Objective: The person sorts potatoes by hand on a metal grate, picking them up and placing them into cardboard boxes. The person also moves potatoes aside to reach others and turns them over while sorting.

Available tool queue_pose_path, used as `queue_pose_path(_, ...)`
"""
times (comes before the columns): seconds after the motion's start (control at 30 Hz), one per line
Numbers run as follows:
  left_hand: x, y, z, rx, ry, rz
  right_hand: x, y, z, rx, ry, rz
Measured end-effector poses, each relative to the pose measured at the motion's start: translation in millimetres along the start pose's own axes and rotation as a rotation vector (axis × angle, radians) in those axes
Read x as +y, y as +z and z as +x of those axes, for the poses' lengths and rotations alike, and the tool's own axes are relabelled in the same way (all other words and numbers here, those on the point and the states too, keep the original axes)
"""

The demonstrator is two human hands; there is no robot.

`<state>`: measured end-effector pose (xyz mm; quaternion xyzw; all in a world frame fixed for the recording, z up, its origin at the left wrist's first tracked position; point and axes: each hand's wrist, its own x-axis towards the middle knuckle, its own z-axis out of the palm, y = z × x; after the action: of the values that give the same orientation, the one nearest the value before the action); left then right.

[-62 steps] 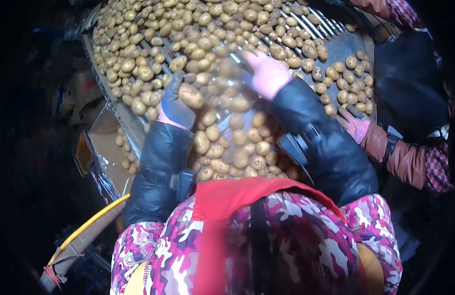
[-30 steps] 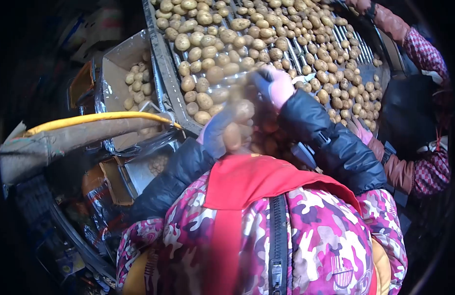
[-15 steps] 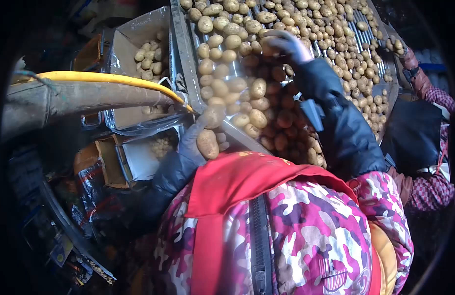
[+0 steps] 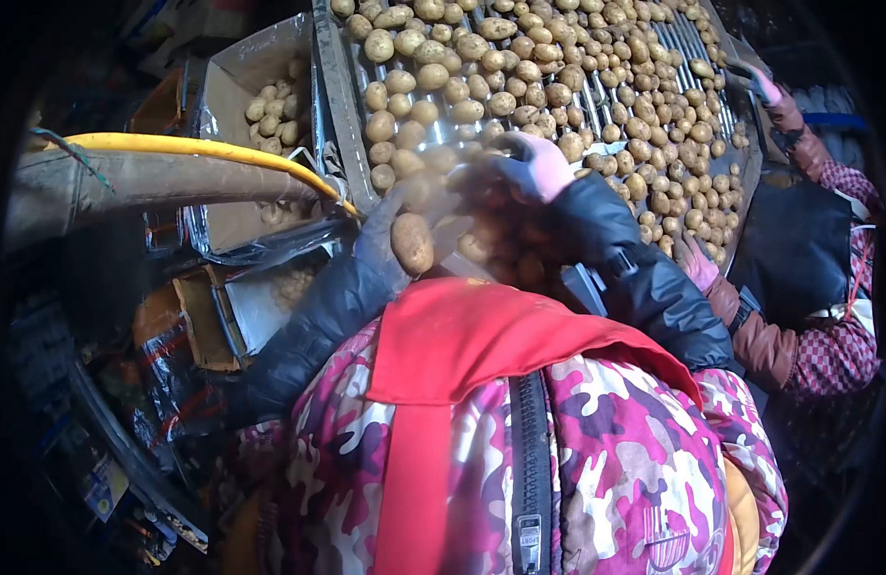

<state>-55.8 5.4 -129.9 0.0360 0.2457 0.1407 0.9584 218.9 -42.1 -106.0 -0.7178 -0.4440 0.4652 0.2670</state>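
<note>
At the near end of a potato-laden roller table [image 4: 339,110], beyond your red cloth [image 4: 462,335], your left hand [image 4: 376,244] cups a large potato [image 4: 412,241]. Your right hand [image 4: 541,168] reaches over blurred potatoes, its fingers curled; whether it grips one cannot be told. A yellow-edged beam [image 4: 213,149] crosses to your left, partly blocking an open box [image 4: 222,139] that holds a small heap. The handling looks far from complete: potatoes crowd the rollers around a white scrap [image 4: 606,149]. Farther right, a co-worker's hand [image 4: 697,264] touches the table's edge.
</note>
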Motion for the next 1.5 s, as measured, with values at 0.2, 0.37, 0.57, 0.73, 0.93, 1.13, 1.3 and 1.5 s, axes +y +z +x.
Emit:
queue_pose_path(0.2,-10.1,20.5,3.6,-0.092,0.248,0.427,-44.6,20.3,-80.1,-0.075,-0.289,-0.049)
queue_pose_path(0.37,-0.6,19.7,30.9,-0.085,0.123,0.016,-70.7,13.2,-93.6,0.112,-0.264,-0.256)
queue_pose_path(0.57,-19.8,14.4,31.0,-0.113,0.572,0.864,-78.1,44.9,-80.0,0.09,-0.394,-0.637)
queue_pose_path(0.73,-6.9,-10.4,27.6,-0.068,0.145,0.215,-98.7,39.9,-85.5,-0.217,-0.376,-0.238)
queue_pose_path(0.93,3.1,17.6,-14.9,-0.028,0.254,-0.122,-32.9,36.5,-64.0,-0.518,-0.218,1.006)
queue_pose_path(1.13,4.8,-0.8,-49.5,0.125,0.261,-0.038,-14.6,46.2,-55.8,-0.259,0.19,1.343)
queue_pose_path(1.3,25.6,-15.1,-107.4,0.289,0.449,-0.046,-11.2,55.6,-53.2,-0.315,0.184,1.393)
queue_pose_path(1.5,51.5,-18.6,-115.5,0.308,0.468,-0.012,-0.8,60.5,-48.4,-0.546,0.048,1.483)
